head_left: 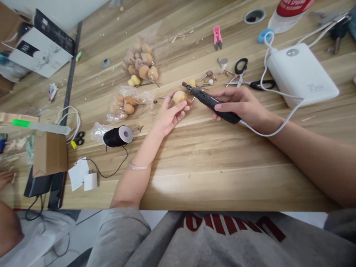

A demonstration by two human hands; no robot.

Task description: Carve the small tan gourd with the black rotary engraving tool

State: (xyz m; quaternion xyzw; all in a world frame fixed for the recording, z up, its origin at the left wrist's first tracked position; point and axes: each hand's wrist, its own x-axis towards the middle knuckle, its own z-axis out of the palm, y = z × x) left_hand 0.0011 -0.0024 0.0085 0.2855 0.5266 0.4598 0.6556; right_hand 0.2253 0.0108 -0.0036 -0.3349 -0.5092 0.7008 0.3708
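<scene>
Near the middle of the wooden table, my left hand [172, 115] holds a small round tan piece [180, 97] between thumb and fingers. My right hand [240, 107] is wrapped round a black pen-shaped rotary tool [213, 102]. The tool's dark reddish tip [184, 85] is just above and right of the tan piece, apart from it. A white cable runs from the tool's rear to a white power box [304, 74] at the right. Beyond the tool lie a yellowish piece [191, 82] and several small bits [209, 75].
Bags of brown nut-like pieces [143, 59] [125, 105] lie beyond and left of my left hand. Black scissors [250, 83], pink clippers [217, 37] and a bottle [289, 15] are beyond my right hand. A black thread spool [118, 136] and cardboard box [50, 154] stand left. Another person's arm [8, 226] shows at far left.
</scene>
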